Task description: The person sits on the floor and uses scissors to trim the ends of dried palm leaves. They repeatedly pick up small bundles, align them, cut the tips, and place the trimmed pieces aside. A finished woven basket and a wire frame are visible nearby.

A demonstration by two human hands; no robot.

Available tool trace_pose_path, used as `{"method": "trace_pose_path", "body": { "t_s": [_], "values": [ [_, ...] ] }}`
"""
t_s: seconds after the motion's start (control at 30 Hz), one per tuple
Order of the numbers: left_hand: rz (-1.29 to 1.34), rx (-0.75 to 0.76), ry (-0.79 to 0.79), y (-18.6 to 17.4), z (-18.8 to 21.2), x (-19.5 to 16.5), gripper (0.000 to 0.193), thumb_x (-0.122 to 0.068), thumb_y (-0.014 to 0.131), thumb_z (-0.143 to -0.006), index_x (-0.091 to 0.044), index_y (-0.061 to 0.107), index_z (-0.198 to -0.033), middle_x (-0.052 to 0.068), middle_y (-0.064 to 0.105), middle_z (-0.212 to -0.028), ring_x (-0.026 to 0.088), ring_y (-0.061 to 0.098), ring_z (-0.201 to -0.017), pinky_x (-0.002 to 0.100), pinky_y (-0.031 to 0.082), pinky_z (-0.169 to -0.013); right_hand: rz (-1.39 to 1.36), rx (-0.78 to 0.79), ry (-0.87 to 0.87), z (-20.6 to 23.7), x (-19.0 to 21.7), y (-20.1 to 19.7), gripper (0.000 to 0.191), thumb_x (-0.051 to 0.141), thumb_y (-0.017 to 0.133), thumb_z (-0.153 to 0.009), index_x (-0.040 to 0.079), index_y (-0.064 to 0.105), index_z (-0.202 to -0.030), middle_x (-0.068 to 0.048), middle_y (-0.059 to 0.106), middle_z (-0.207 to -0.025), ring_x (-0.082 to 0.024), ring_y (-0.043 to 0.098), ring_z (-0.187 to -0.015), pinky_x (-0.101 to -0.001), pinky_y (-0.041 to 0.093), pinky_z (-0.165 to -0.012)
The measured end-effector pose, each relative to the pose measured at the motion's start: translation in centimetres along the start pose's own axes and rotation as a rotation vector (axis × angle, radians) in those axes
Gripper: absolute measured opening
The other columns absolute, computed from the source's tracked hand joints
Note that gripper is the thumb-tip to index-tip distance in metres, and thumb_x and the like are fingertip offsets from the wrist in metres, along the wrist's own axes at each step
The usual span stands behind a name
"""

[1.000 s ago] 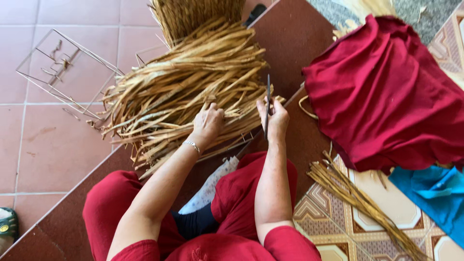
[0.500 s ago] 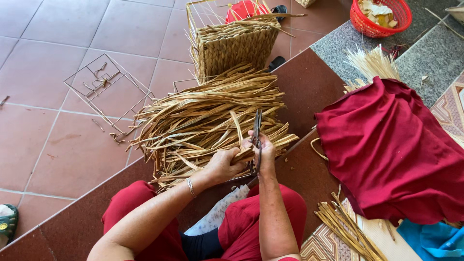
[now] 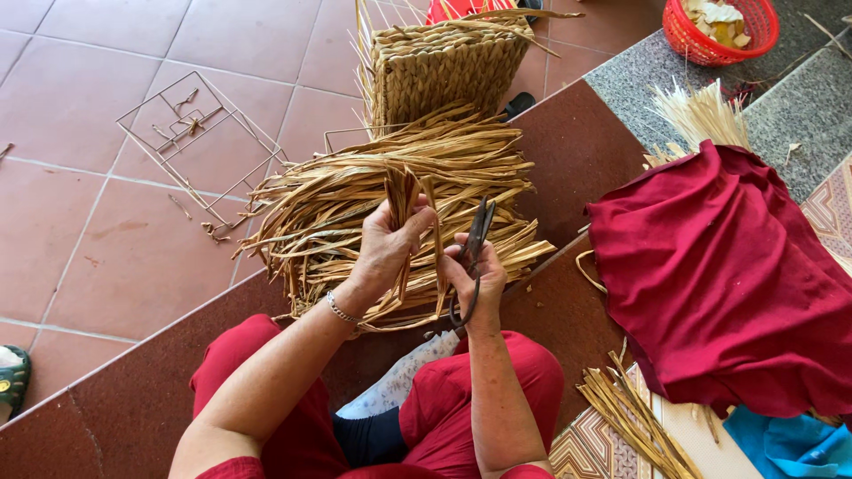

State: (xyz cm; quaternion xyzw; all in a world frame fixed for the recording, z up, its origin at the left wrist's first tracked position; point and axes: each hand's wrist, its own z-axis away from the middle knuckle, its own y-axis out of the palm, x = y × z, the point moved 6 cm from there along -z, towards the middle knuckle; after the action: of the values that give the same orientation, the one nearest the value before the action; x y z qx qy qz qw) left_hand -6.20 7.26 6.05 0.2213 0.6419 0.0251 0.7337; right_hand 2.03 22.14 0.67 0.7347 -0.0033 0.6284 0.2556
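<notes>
My left hand (image 3: 388, 247) grips a small bunch of dried straw strips (image 3: 405, 197), lifted upright above a big pile of the same flat strips (image 3: 355, 213) on the floor in front of me. My right hand (image 3: 471, 277) holds dark metal scissors (image 3: 475, 244), blades pointing up, right beside the held bunch. A bracelet sits on my left wrist. My legs in red trousers are folded below the pile.
A half-woven straw basket (image 3: 448, 71) stands behind the pile. A wire frame (image 3: 197, 142) lies on the tiles at left. A red cloth (image 3: 728, 275) covers something at right, with more straw (image 3: 635, 417) below it. A red plastic basket (image 3: 719, 31) sits top right.
My view has tilted up, so the woven basket and the red plastic basket show more. My left hand has lifted a bunch of strips off the pile; the scissors stay in my right hand beside it.
</notes>
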Motion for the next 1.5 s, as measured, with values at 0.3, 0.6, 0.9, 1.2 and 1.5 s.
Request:
{"method": "trace_pose_path", "body": {
  "t_s": [0.3,0.6,0.9,1.2,1.5],
  "values": [
    [0.030,0.075,-0.054,-1.2,-0.1,0.3,0.016,-0.019,0.069,-0.098,-0.005,0.072,-0.106,0.004,0.075,-0.084,0.004,0.055,-0.059,0.021,0.044,-0.051,0.140,0.069,0.029,1.2,0.1,1.7,0.030,0.001,0.072,-0.096,-0.002,0.064,-0.125,-0.007,0.073,-0.091,-0.010,0.065,-0.072,-0.0228,0.052,-0.064],
    [-0.237,0.354,0.011,2.0,2.0,2.1,0.015,-0.007,0.068,-0.095,-0.001,0.077,-0.105,-0.008,0.065,-0.083,0.001,0.055,-0.075,0.021,0.049,-0.065,0.083,-0.141,-0.097,-0.1,2.4,-0.5,0.036,-0.004,0.075,-0.088,0.003,0.064,-0.122,0.001,0.067,-0.094,-0.008,0.063,-0.081,-0.0230,0.053,-0.072],
    [-0.753,0.302,0.166,2.4,1.2,0.3,0.019,-0.023,0.068,-0.096,-0.005,0.075,-0.098,0.007,0.071,-0.074,0.021,0.066,-0.068,0.037,0.053,-0.061,0.011,-0.182,-0.081,-0.9,2.0,-1.0,0.033,-0.011,0.075,-0.083,0.005,0.064,-0.109,0.001,0.064,-0.091,-0.007,0.062,-0.082,-0.0221,0.053,-0.075],
    [-0.817,0.241,0.358,2.5,1.9,-0.4,0.019,-0.023,0.071,-0.094,-0.005,0.071,-0.098,0.018,0.070,-0.079,0.038,0.068,-0.073,0.044,0.052,-0.060,0.179,-0.175,-0.133,-1.1,2.6,-1.2,0.026,-0.006,0.077,-0.086,0.004,0.064,-0.105,0.001,0.064,-0.089,-0.008,0.059,-0.079,-0.0222,0.050,-0.073],
    [-0.128,0.153,-0.138,0.3,0.3,2.0,0.016,-0.019,0.074,-0.099,-0.004,0.075,-0.103,-0.004,0.062,-0.077,0.005,0.049,-0.066,0.024,0.040,-0.056,0.101,0.021,-0.020,0.0,2.5,-0.2,0.035,0.028,0.067,-0.101,0.002,0.065,-0.124,-0.004,0.069,-0.091,-0.008,0.058,-0.073,-0.0223,0.048,-0.066]
  ]
}}
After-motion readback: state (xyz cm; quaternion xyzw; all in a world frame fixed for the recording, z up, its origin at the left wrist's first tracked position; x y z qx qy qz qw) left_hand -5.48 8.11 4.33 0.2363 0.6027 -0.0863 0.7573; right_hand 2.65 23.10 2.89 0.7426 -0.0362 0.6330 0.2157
